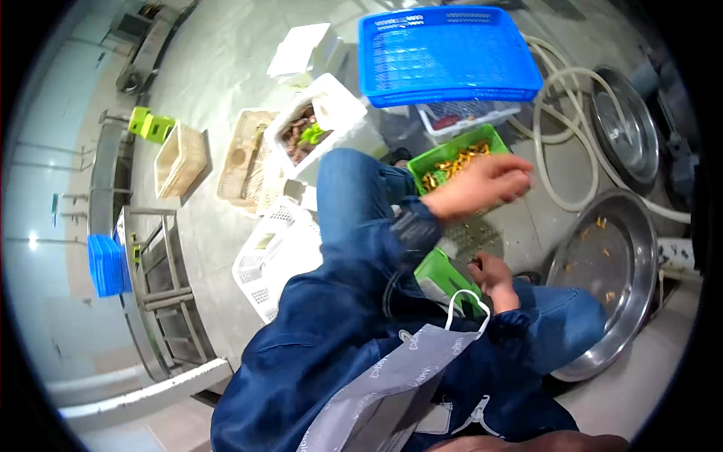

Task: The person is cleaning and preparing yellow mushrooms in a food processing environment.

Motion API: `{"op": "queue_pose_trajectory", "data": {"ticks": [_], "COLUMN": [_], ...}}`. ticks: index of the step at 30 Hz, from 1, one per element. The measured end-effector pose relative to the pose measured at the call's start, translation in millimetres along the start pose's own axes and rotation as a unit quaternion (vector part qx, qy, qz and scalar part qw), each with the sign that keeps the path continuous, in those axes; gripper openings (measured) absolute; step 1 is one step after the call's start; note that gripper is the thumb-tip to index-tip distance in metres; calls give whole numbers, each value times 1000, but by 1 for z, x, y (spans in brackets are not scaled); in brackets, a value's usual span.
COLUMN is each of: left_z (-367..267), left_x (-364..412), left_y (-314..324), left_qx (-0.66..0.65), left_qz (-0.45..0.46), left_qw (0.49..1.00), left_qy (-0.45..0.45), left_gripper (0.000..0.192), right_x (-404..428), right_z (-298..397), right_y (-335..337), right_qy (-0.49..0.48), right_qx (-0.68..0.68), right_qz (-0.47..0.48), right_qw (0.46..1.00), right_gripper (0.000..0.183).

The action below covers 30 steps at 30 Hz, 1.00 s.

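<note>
My left hand (480,183), blurred and with bent fingers, is over the near side of a green plastic basket (415,169) of small yellow-brown pieces (457,161); whether it holds anything cannot be told. My right hand (497,277) is lower, by my right knee, its fingers closed on a small dark item (476,263) too small to name. Just beside it stands a second green plastic container (438,271), partly hidden by my sleeve. A wide metal basin (593,277) with a few yellow-brown bits lies at the right. A grey face mask (390,378) hangs in front of my chest.
A blue plastic crate (452,56) rests above a white basket (480,121). Left of my knee are a white foam box (339,113) with brown contents, a beige basket (234,164) and a white basket (288,254). A pale hose (542,164) loops near another metal basin (627,135).
</note>
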State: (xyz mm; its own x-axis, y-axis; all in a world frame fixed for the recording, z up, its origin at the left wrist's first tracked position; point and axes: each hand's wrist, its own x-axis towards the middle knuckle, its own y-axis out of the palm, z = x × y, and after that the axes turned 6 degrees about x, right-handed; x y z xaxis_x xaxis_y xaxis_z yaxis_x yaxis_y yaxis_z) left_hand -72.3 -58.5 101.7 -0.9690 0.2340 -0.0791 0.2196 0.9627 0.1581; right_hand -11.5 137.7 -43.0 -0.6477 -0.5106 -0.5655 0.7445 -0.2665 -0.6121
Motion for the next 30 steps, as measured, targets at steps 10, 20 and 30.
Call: {"op": "queue_pose_trajectory", "data": {"ticks": [10, 20, 30], "left_z": [79, 233, 301], "left_x": [-294, -329, -310], "left_y": [-260, -374, -468], "left_qx": [-126, -403, -514], "left_qz": [-662, -703, -692], "left_qw": [739, 586, 491], "left_qy": [-3, 20, 126], "left_gripper": [35, 31, 66], "right_x": [15, 39, 44], "right_z": [5, -64, 31], "right_y": [-1, 17, -20], "right_qy": [-44, 88, 89], "right_qx": [-15, 297, 46], "right_qz": [-32, -44, -60], "right_qw": [998, 950, 993], "right_gripper": [27, 26, 26]}}
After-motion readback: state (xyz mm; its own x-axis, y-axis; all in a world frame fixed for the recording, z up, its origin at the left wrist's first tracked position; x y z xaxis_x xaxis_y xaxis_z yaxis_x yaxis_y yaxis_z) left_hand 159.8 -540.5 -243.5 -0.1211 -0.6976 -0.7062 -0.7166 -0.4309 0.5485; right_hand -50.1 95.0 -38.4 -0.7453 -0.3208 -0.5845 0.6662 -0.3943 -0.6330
